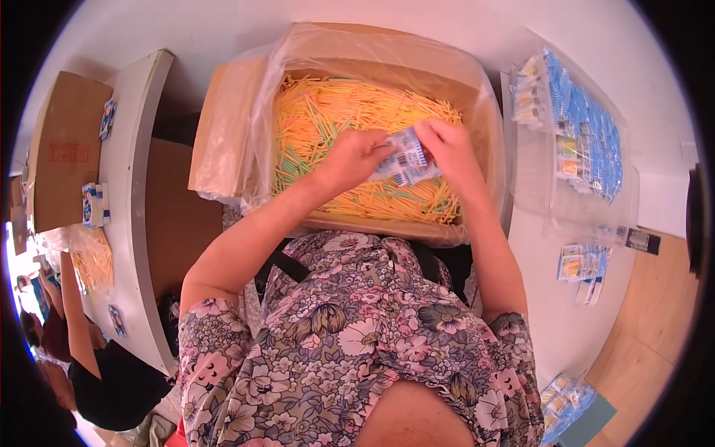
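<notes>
Between my two hands is a small clear plastic packet (408, 158) with blue and white print. My left hand (356, 156) pinches its left side with thumb and fingers. At the packet's upper right, my right hand (448, 147) grips the edge, its fingertips partly hidden. Both hands are above a cardboard box (372, 49) lined with clear plastic film (261, 112). A thick layer of thin yellow, orange and green sticks (357, 112) fills the box, lying in all directions. What is inside the packet is too small to make out.
To the right, a clear plastic bin (532, 190) holds many blue-printed packets (588, 127). More packets (583, 262) lie on the white table (532, 298), others (564, 402) near its front. At left stand another white table (134, 186), a cardboard box (71, 149) and a person in black (123, 387).
</notes>
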